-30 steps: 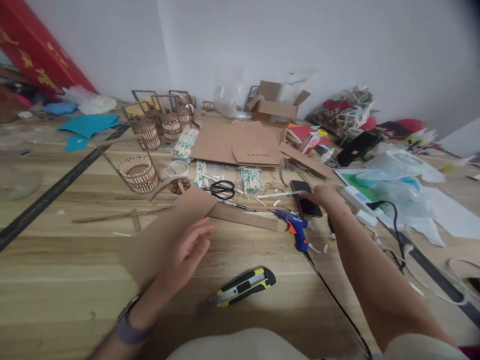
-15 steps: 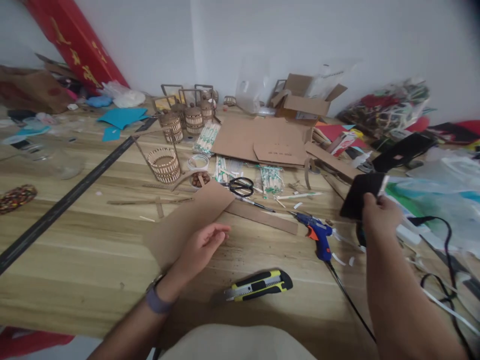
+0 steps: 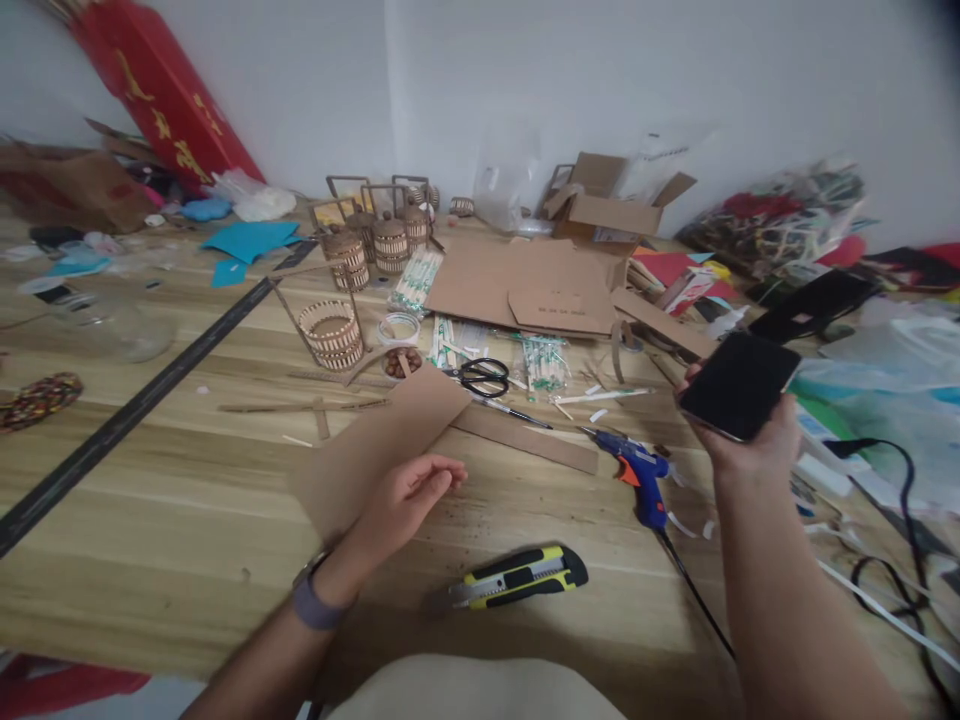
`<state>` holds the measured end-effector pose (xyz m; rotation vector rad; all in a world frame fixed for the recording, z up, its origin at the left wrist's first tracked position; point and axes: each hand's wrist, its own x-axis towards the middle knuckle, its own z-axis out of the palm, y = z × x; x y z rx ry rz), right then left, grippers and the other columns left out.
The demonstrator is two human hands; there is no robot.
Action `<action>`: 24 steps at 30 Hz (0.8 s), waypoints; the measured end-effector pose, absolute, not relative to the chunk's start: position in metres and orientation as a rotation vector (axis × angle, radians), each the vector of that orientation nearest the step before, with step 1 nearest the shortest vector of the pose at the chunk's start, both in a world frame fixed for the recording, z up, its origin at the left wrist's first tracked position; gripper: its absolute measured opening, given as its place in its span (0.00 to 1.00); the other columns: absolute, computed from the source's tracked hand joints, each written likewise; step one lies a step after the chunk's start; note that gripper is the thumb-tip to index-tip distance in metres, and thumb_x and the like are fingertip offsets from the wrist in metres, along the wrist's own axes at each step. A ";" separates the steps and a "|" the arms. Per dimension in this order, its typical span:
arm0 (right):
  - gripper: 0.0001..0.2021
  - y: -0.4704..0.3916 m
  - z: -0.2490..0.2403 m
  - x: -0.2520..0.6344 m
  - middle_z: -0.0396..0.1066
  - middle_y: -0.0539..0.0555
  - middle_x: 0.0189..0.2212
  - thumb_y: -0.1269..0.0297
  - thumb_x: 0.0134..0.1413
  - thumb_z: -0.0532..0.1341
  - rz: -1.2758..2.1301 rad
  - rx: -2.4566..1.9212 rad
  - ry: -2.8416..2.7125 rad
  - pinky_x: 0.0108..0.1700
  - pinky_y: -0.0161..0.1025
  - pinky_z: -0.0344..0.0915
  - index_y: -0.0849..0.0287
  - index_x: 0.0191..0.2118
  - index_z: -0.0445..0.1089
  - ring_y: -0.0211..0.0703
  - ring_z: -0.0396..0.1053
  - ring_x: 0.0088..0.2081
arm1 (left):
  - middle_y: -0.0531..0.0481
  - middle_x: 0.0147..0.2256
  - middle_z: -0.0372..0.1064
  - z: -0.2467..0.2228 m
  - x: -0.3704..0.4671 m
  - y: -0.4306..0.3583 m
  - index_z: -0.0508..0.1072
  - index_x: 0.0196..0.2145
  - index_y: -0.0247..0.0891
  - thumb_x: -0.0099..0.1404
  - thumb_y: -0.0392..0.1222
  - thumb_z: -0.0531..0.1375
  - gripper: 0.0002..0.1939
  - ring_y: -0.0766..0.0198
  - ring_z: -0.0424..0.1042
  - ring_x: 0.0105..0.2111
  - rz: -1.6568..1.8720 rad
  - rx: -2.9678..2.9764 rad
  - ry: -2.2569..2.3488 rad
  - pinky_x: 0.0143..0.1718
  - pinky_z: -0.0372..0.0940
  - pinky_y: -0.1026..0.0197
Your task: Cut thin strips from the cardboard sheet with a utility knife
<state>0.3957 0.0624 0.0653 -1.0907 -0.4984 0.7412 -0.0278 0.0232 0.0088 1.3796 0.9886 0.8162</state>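
My right hand (image 3: pixel 750 440) holds a smartphone (image 3: pixel 741 385) with its dark screen turned up, fingers and thumb round its edges. It is raised over the right side of the table. My left hand (image 3: pixel 416 505) rests loosely curved at the edge of a brown cardboard sheet (image 3: pixel 360 440), with nothing visible in its fingers. In front of me lies a yellow and black utility knife (image 3: pixel 517 578), its blade end pointing left. Between the knife and the phone is a blue hot glue gun (image 3: pixel 636 472) with an orange trigger. A cardboard strip (image 3: pixel 525 441) lies beyond my left hand.
Black scissors (image 3: pixel 484 378), a pen (image 3: pixel 517 411) and a small handled basket (image 3: pixel 330 335) stand or lie farther back. Larger cardboard (image 3: pixel 517 280) covers the back middle. A long black strip (image 3: pixel 150 400) crosses the left side. Cables (image 3: pixel 892 580) and plastic bags (image 3: pixel 885 400) crowd the right.
My right hand has turned over, so the phone now lies flatter with its dark screen facing up. My left hand stays nearly in place, its fingers a little more curled.
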 end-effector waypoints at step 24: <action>0.25 0.070 0.035 0.295 0.79 0.54 0.48 0.39 0.57 0.54 1.356 -1.062 -0.675 0.47 0.55 0.73 0.50 0.50 0.72 0.53 0.77 0.46 | 0.43 0.42 0.80 0.004 -0.030 0.023 0.80 0.44 0.38 0.68 0.57 0.61 0.20 0.55 0.78 0.45 0.804 1.391 0.992 0.50 0.71 0.56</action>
